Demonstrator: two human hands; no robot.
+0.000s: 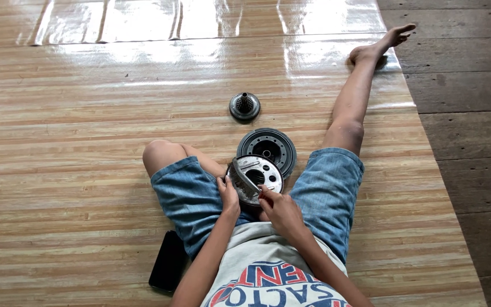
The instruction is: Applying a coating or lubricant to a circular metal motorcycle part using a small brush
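I sit on the floor in denim shorts, one leg bent, the other stretched out. My left hand (pixel 228 196) grips the left edge of a round metal disc with several holes (pixel 255 176), held tilted between my thighs. My right hand (pixel 277 207) touches the disc's lower right rim with its fingertips. Just beyond the disc, a dark round drum-like part (pixel 268 146) lies flat on the floor. Farther away stands a small dark round part with a ribbed cone in its middle (pixel 244 106).
A black phone (pixel 169 261) lies on the floor beside my left thigh. The glossy wood-patterned floor mat (pixel 86 113) covers the left and middle. Bare dark wooden planks (pixel 467 113) run along the right side.
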